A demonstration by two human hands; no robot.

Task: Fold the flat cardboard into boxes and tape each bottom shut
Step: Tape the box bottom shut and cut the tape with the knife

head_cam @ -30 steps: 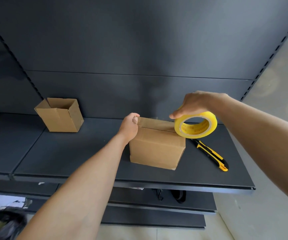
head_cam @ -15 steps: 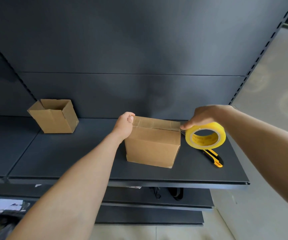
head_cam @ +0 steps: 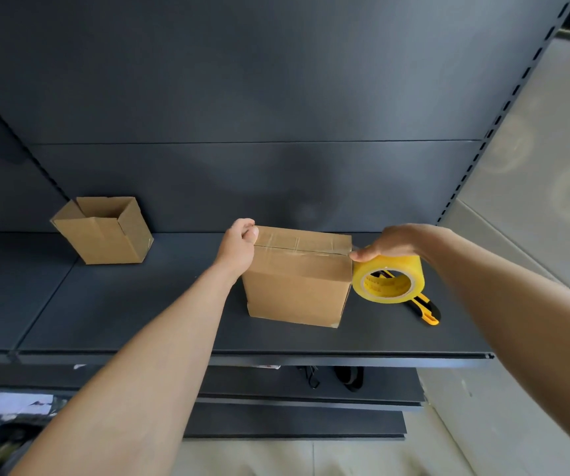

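Box (head_cam: 297, 286) seam's now taped edge to edge as your right hand (head_cam: 393, 243), gripping the tape roll (head_cam: 389, 280), drops past the corner. Left hand (head_cam: 239, 245) clenches the far end; cut next.

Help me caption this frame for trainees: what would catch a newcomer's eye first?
The bright yellow tape roll, held by the right hand at the right edge of the closed cardboard box mid-shelf. The left hand pins the box's top left corner. A yellow utility knife lies behind the roll.

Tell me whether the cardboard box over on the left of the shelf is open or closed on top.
Open. The left box has its top flaps standing up and its hollow inside shows; no tape spans the opening.
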